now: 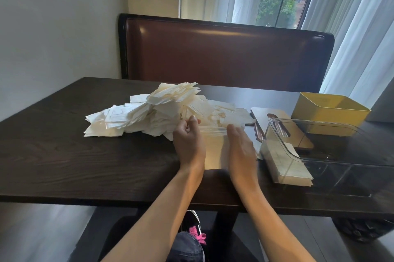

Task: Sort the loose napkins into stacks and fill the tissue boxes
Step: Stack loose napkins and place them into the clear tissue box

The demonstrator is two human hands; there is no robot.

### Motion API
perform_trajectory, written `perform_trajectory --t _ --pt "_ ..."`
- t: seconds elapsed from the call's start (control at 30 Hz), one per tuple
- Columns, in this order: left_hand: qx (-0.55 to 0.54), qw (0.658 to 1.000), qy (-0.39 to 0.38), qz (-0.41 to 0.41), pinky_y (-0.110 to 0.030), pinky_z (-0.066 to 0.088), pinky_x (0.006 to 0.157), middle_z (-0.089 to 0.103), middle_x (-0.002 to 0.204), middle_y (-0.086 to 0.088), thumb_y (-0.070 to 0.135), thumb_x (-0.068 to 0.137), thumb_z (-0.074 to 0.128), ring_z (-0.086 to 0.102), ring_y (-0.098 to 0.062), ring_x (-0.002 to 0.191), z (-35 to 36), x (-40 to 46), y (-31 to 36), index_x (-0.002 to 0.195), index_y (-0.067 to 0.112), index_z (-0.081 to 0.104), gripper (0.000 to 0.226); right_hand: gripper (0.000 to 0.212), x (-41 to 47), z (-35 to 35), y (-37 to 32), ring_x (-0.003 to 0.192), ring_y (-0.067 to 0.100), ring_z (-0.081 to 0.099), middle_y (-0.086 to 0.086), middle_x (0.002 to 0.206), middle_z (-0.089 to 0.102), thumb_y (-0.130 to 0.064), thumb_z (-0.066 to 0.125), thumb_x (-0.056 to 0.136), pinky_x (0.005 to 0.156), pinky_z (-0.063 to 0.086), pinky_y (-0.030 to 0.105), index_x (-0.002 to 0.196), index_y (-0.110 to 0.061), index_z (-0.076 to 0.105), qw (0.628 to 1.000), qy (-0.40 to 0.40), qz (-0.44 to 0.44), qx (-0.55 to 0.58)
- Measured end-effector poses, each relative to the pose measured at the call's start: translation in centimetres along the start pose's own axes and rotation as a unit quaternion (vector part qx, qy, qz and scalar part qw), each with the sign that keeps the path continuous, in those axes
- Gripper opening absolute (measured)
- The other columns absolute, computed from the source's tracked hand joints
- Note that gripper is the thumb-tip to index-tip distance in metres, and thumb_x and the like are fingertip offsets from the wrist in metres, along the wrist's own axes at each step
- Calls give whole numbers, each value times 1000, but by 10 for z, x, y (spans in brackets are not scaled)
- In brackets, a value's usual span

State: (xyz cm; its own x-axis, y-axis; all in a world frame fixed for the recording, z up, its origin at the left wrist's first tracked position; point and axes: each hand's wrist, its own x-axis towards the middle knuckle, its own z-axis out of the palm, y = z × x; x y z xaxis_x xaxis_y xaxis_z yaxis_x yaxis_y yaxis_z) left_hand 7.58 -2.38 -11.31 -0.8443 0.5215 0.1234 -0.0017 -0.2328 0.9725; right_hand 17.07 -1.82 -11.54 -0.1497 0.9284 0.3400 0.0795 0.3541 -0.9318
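A loose heap of white napkins [149,112] covers the middle of the dark table [64,155]. In front of it lies a squared stack of napkins [214,146] between my two hands. My left hand [187,140] is at the stack's left edge with fingers curled; I cannot tell whether it pinches a napkin. My right hand [241,144] presses flat against the stack's right side with straight fingers. To the right a clear plastic tissue box [315,150] holds a neat stack of napkins [290,165]. A yellow box [328,112] stands behind it.
A flat wooden lid with a slot [262,112] lies between the heap and the yellow box. A brown leather bench back [223,52] rises behind the table. The table's near edge is close to my arms; a wall stands at the left and curtains at the right.
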Motion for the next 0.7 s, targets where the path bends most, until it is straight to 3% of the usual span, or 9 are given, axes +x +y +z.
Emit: perform_trajectory --t 0.1,0.17,0.3,0.4,0.47,0.57,0.7 --pt "-10 997 -62 -47 -24 49 57 66 71 -1 34 106 44 64 -12 65 -3 -3 6 80 13 66 40 37 8 0 5 62 5 55 1 69 60 -42 45 102 66 44 28 79 -14 57 995 18 -39 -92" --pt "2 990 -129 -60 -23 48 50 68 68 -1 38 105 42 65 -11 58 -9 -9 12 83 10 69 45 43 18 -1 5 63 14 59 0 66 60 -48 44 99 63 48 40 77 -14 57 990 50 -52 -122" --pt "12 958 -286 -8 -16 45 53 67 66 2 50 100 52 63 -8 59 -25 -14 14 93 8 70 46 49 36 -12 -8 68 17 63 -2 66 61 -53 40 97 66 51 40 71 -16 57 979 46 -49 -193" --pt "44 930 -365 8 -26 50 65 74 83 -3 44 87 64 68 -14 73 -32 -8 13 107 13 73 38 54 48 -19 -20 70 21 62 1 66 61 -52 39 99 66 47 38 67 -13 59 971 5 -25 -240" --pt "49 924 -380 -8 -35 53 75 76 96 -8 36 87 70 71 -19 84 -35 -5 13 113 17 72 32 59 53 -22 -29 70 23 60 5 68 60 -50 38 100 66 45 37 73 -5 64 970 -24 -4 -241" --pt "11 937 -347 -44 -44 56 86 76 103 -10 33 86 71 72 -27 98 -36 -1 17 111 19 71 28 51 49 -25 -36 66 15 55 2 74 59 -49 40 101 58 41 30 84 -8 65 990 -40 66 -119" --pt "-59 955 -286 -61 -40 58 80 76 102 -6 30 94 67 72 -23 94 -33 -3 23 117 16 65 27 40 36 -24 -30 77 17 62 7 93 67 -53 47 97 65 47 29 100 -17 63 982 -106 151 39"
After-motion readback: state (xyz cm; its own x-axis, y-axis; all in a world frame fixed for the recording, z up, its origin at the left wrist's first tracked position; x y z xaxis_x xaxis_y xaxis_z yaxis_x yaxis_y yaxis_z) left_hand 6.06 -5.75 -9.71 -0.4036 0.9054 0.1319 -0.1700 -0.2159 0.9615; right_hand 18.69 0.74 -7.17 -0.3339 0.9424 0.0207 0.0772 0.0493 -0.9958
